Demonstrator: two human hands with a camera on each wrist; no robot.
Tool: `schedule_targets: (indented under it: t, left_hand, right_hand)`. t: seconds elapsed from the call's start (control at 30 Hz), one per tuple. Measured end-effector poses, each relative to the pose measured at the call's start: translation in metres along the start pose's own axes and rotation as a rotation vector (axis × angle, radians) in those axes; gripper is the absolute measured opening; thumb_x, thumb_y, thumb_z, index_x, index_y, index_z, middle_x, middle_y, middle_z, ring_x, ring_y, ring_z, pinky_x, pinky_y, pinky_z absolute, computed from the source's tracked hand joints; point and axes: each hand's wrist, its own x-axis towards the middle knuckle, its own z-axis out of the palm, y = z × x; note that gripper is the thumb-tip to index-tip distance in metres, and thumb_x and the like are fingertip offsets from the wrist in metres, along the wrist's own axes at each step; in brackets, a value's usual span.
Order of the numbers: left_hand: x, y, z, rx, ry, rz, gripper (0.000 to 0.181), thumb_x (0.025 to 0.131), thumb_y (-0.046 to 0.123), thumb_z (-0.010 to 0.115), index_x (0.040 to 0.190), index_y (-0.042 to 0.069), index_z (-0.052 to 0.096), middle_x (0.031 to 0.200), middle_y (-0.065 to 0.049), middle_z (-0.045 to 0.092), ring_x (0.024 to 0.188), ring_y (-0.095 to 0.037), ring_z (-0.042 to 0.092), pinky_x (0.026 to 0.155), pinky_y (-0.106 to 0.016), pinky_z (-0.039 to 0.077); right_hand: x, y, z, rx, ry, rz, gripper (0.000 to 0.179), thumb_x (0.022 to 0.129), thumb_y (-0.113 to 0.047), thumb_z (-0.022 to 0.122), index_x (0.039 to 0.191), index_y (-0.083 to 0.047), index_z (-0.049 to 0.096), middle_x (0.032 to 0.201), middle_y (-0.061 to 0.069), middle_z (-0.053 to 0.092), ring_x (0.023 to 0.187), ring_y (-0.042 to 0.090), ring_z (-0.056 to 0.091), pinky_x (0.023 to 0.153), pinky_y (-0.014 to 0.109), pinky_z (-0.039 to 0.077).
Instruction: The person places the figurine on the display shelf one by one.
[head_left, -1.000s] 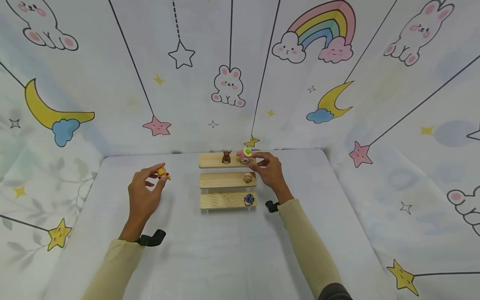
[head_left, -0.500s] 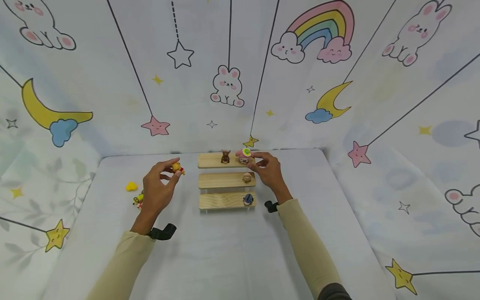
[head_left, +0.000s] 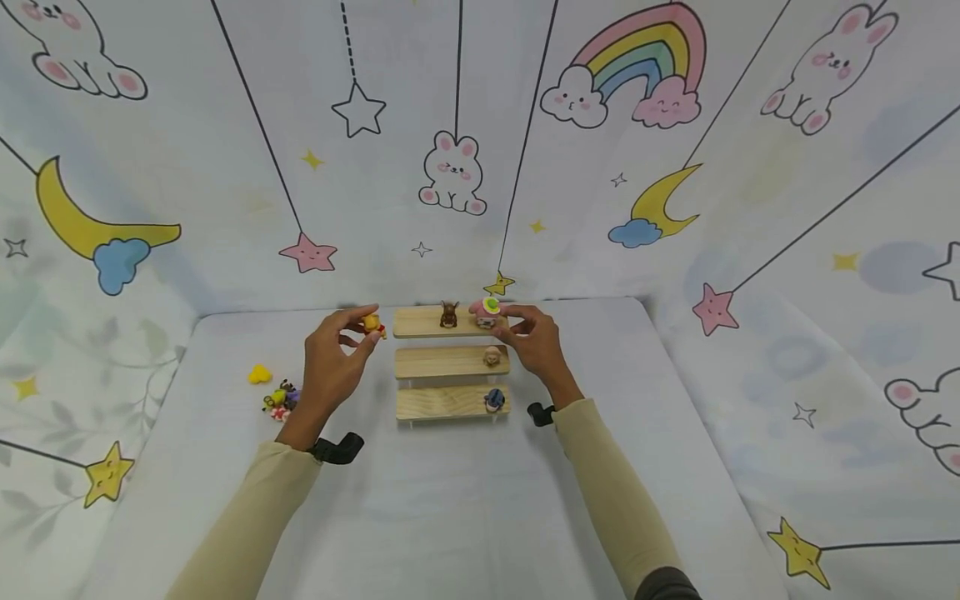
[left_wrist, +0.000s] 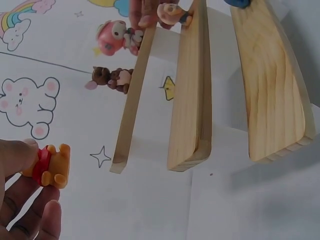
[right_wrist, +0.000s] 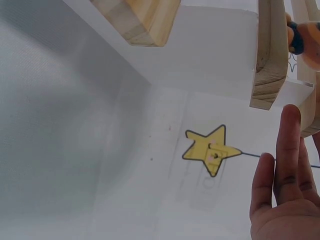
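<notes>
My left hand (head_left: 333, 358) pinches a small yellow bear figurine in a red shirt (left_wrist: 50, 166) between thumb and fingers. It is in the air just left of a three-tier wooden shelf. My right hand (head_left: 534, 337) is at the right end of the top shelf board (head_left: 420, 322), thumb at its front edge, right beside a pink-hooded figurine (head_left: 486, 314). To the left of that stands a brown figurine (head_left: 448, 315). A beige-headed figurine (head_left: 491, 356) sits on the middle board (head_left: 435, 363), and a blue one (head_left: 494, 400) on the bottom board (head_left: 435, 404).
Several small figurines (head_left: 281, 398) lie in a pile on the white table (head_left: 420, 517), left of my left forearm. A yellow piece (head_left: 259, 374) lies behind them. A patterned cloth backdrop (head_left: 390, 192) rises at the table's back and sides.
My left hand has moved right toward the shelf with the bear figurine, uncovering the pile and the yellow piece. The right hand has stayed at the top board's right end.
</notes>
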Motion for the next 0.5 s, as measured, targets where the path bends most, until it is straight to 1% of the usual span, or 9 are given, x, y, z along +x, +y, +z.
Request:
schedule_targets:
  t: [0.13,0.33,0.4,0.5]
  left_hand:
    - [0.005,0.001,0.005,0.005,-0.009,0.002,0.041,0.1,0.011,0.075,0.141,0.014,0.068,0.125,-0.012,0.071,0.112,-0.027,0.066,0.085,-0.031,0.053]
    - [0.013,0.002,0.012,-0.005,-0.019,0.021,0.037,0.099,0.011,0.076,0.136,0.011,0.069,0.12,-0.011,0.073,0.11,-0.027,0.067,0.083,-0.039,0.055]
    - [0.015,0.002,0.015,-0.006,-0.025,0.021,0.037,0.099,0.011,0.076,0.135,0.011,0.069,0.121,-0.01,0.073,0.11,-0.026,0.067,0.083,-0.039,0.055]
    - [0.018,0.0,0.018,-0.006,-0.035,0.01,0.036,0.1,0.013,0.076,0.135,0.013,0.069,0.123,-0.008,0.074,0.11,-0.025,0.068,0.084,-0.035,0.054]
  right_hand:
    - [-0.001,0.0,-0.001,0.006,0.004,-0.006,0.039,0.092,-0.032,0.085,0.128,-0.023,0.077,0.136,0.004,0.069,0.101,0.027,0.07,0.08,0.035,0.054]
    - [0.0,0.001,0.0,0.014,0.009,-0.021,0.039,0.092,-0.032,0.085,0.129,-0.022,0.077,0.136,0.005,0.07,0.1,0.027,0.071,0.079,0.034,0.055]
    - [0.0,0.001,0.0,0.009,0.01,-0.024,0.039,0.092,-0.032,0.085,0.129,-0.022,0.077,0.136,0.005,0.07,0.1,0.027,0.071,0.078,0.033,0.055]
    - [0.0,0.0,0.001,0.004,0.01,-0.024,0.039,0.092,-0.031,0.085,0.129,-0.021,0.077,0.136,0.005,0.07,0.1,0.027,0.071,0.078,0.033,0.055]
